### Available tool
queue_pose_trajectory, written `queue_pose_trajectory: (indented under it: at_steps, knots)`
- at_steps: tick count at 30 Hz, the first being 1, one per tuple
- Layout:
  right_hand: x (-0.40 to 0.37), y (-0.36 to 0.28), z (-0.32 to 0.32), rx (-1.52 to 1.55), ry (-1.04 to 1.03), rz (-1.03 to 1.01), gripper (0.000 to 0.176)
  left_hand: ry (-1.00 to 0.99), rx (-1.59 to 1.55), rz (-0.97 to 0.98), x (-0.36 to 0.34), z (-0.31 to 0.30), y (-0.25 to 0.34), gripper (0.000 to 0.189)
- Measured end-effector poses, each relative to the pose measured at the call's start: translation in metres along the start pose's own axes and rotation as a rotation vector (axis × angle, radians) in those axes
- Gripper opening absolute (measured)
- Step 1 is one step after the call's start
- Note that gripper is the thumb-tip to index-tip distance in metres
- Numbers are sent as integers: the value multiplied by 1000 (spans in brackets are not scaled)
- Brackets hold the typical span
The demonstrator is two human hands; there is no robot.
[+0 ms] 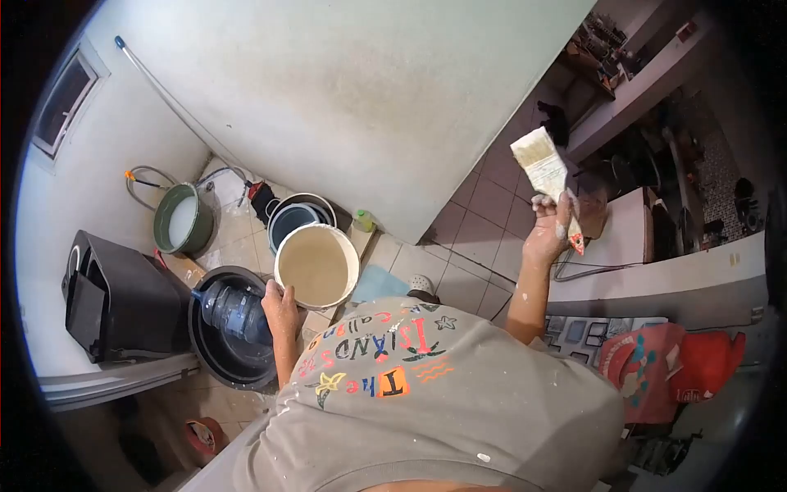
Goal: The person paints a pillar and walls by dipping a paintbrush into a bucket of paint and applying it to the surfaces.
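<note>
My right hand (551, 228) is raised to the right, its fingers closed around the handle of a wide paintbrush (543, 166). Bristles up, the brush tilts to the left and has whitish paint on it. The hand and fingers carry white smears too. Lower down, on the left, my left hand (281, 310) grips the rim of a whitish round bucket (353, 261) in front of my shirt. The inside of the bucket looks beige.
Behind the bucket stand nested tubs (288, 220) and a small green-yellow bottle (363, 220). A green pail (206, 233) holds whitish liquid. On the left are a black bin (139, 299) and a black basin (221, 371) containing a water jug (234, 310). A pole (164, 92) leans against the wall.
</note>
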State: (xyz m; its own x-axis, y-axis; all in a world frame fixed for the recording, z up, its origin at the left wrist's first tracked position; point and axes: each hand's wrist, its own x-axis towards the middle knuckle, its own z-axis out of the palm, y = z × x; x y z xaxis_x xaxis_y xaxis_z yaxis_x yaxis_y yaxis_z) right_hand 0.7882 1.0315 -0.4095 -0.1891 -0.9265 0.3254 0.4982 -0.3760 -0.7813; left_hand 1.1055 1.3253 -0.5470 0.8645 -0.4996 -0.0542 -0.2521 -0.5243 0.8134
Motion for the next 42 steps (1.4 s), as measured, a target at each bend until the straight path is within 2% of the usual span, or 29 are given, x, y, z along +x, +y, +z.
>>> queue_pose_trajectory:
  at_steps: [1, 2, 4, 5, 6, 7, 8, 9, 11, 13, 15, 17, 19, 20, 21, 23, 25, 27, 28, 29, 31, 32, 33, 34, 36, 37, 38, 39, 42]
  knots:
    - [3, -4, 3, 2, 5, -1, 22, 15, 11, 3, 0, -1, 11, 25]
    - [5, -8, 6, -102, 2, -65, 21, -9, -37, -36, 9, 7, -10, 25]
    - [9, -14, 6, -317, -55, -188, 24, -8, -52, -42, 5, 5, 12, 25]
    - [11, -17, 7, -302, -40, -193, 24, -7, -71, -54, 4, 6, 24, 24]
    - [13, -20, 6, -447, -87, -247, 26, 22, -137, 14, 6, 14, 17, 25]
    - [15, -20, 2, -591, -128, -295, 28, 8, -77, -23, 11, 22, 0, 26]
    - [19, -18, -7, -702, -134, -322, 31, 39, -85, 64, 8, 25, 5, 26]
    - [22, -13, -13, -675, -101, -320, 31, 66, -89, 155, 4, 30, 12, 27]
    - [30, -1, -22, -693, -117, -475, 29, 46, -2, 46, 3, 37, 5, 27]
    - [29, 1, -16, -527, -14, -411, 30, 48, -138, 14, 5, 54, -16, 28]
    - [39, 3, -16, -231, 78, -288, 30, 5, 18, -1, -10, 51, 30, 25]
    - [57, 6, -26, -114, 105, -180, 29, 15, -47, -54, -24, 61, 68, 21]
    - [76, 13, -40, 238, 146, 70, 23, 1, -129, -133, -32, 74, 93, 19]
    - [85, 17, -47, 408, 164, 195, 21, -29, -272, -281, -32, 82, 95, 18]
    - [93, 19, -53, 407, 166, 205, 21, -25, -265, -288, -26, 92, 80, 18]
    - [102, 23, -64, 520, 179, 393, 22, -6, -94, -169, -15, 106, 39, 17]
    - [111, 27, -82, 529, 203, 457, 20, 10, -39, -135, -41, 119, 118, 17]
    - [118, 33, -96, 574, 246, 542, 20, 9, -177, -171, -27, 139, 56, 17]
    - [122, 25, -89, 523, 341, 557, 26, -22, -169, -139, -19, 145, 32, 15]
    - [123, 28, -94, 513, 324, 579, 26, -5, -174, -162, -26, 149, 37, 15]
    - [122, 33, -107, 470, 157, 534, 33, -49, -223, -260, -35, 155, 78, 15]
    - [124, 28, -102, 350, 299, 571, 40, -62, -254, -275, -43, 157, 109, 15]
    - [124, 30, -104, 338, 266, 596, 40, -74, -287, -292, -50, 157, 130, 16]
    - [125, 32, -113, 381, 125, 568, 41, -71, -169, -219, -47, 159, 119, 16]
    - [133, 55, -150, 620, -233, 490, 39, -67, -248, -295, -46, 163, 109, 14]
    - [133, 43, -128, 612, -260, 506, 39, -93, -315, -340, -46, 165, 111, 11]
    - [131, 31, -101, 435, 72, 420, 38, -104, -320, -350, -47, 165, 114, 11]
    - [128, 22, -85, 247, 399, 318, 45, -95, -336, -364, -48, 167, 112, 11]
    - [116, 21, -103, 8, 226, 279, 49, -122, -368, -386, -48, 169, 109, 12]
